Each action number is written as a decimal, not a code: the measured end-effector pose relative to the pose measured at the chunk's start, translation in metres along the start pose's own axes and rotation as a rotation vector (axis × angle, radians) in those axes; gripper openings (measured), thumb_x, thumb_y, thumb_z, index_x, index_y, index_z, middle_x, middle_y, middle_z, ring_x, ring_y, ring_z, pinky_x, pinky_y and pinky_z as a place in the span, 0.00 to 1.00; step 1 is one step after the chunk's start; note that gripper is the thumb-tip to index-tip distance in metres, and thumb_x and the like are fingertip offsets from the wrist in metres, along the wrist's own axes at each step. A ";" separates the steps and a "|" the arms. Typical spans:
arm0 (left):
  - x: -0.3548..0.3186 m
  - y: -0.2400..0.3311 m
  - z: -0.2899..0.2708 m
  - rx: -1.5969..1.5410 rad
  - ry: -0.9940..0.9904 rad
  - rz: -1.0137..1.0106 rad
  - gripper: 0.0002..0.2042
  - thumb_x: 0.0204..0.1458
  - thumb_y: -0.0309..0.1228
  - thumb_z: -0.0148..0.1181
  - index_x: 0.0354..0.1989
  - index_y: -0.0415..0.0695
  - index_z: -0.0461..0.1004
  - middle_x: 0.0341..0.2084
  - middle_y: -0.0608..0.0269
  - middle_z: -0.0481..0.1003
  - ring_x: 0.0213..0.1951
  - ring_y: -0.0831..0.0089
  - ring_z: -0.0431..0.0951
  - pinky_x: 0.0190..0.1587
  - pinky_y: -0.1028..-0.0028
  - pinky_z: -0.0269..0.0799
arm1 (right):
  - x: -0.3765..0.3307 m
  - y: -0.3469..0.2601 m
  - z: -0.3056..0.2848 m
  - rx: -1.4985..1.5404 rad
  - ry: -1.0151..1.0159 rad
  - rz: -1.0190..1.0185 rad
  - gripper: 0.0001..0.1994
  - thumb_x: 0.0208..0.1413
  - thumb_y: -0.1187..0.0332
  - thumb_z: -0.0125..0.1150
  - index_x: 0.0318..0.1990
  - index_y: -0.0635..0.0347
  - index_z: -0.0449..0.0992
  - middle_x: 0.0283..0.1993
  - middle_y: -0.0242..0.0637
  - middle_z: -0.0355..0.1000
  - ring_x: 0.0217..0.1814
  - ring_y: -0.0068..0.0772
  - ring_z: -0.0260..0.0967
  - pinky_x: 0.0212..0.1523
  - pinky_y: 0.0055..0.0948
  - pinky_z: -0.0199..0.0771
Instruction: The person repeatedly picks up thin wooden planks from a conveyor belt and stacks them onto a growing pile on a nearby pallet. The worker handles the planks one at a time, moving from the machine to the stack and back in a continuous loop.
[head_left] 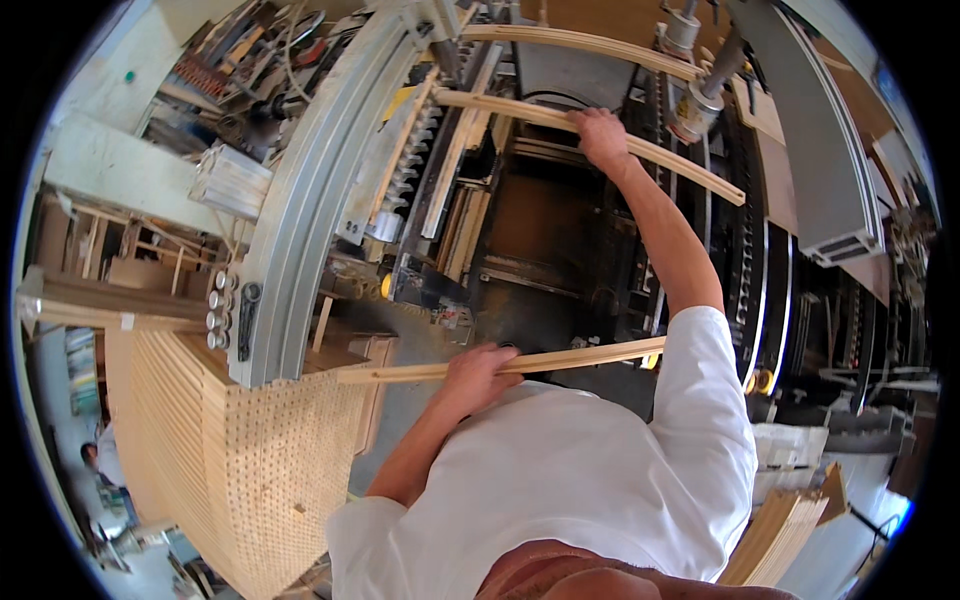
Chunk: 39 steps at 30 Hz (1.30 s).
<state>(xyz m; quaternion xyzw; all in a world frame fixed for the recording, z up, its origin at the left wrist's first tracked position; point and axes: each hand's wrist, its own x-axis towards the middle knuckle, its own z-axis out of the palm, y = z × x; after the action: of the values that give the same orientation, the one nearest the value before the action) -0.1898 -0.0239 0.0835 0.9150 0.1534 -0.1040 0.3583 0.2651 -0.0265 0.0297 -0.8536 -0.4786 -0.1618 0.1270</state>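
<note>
My left hand (478, 378) is closed round a long, pale wooden strip (590, 357) held crosswise close to my body. Its right end passes by my right sleeve. Farther off, my right arm reaches over the machine, and my right hand (602, 140) grips a second wooden strip (685, 170). That strip spans the machine's two dark side rails, its left end near a row of metal rollers (405, 165). Another wooden strip (560, 38) lies across the far end, roughly parallel to it. The undersides of both hands' grips are hidden.
A big stack of wooden strips (285, 470) stands at the lower left, end faces showing. A silver metal beam (320, 200) rises beside it. Cylindrical clamps (697, 108) hang at the right rail. More timber (785, 535) sits lower right. Another person (108, 455) is far left.
</note>
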 end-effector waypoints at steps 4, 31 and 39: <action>-0.037 -0.010 -0.001 -0.033 0.105 -0.205 0.18 0.46 0.37 0.68 0.47 0.49 0.78 0.38 0.54 0.77 0.42 0.52 0.77 0.43 0.59 0.72 | 0.023 0.032 0.016 -0.083 0.028 0.152 0.12 0.53 0.66 0.57 0.44 0.48 0.78 0.42 0.37 0.76 0.49 0.44 0.72 0.49 0.43 0.72; -0.154 0.007 -0.021 -0.269 0.497 -0.496 0.14 0.46 0.31 0.69 0.43 0.43 0.77 0.30 0.54 0.76 0.32 0.63 0.76 0.37 0.68 0.71 | 0.041 0.027 0.026 -0.098 0.022 0.131 0.11 0.52 0.60 0.61 0.43 0.47 0.78 0.43 0.37 0.76 0.49 0.48 0.72 0.47 0.46 0.71; -0.318 0.004 -0.050 -0.511 0.945 -0.720 0.19 0.48 0.28 0.70 0.49 0.36 0.77 0.30 0.71 0.75 0.32 0.81 0.71 0.36 0.77 0.69 | 0.043 0.014 0.005 0.130 0.190 0.169 0.23 0.54 0.51 0.61 0.56 0.48 0.76 0.57 0.45 0.72 0.60 0.50 0.68 0.59 0.45 0.68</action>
<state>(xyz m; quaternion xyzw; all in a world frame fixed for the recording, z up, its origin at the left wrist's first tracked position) -0.4808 -0.0585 0.2178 0.6394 0.6117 0.2361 0.4015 0.2994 0.0015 0.0417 -0.8617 -0.4002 -0.1993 0.2399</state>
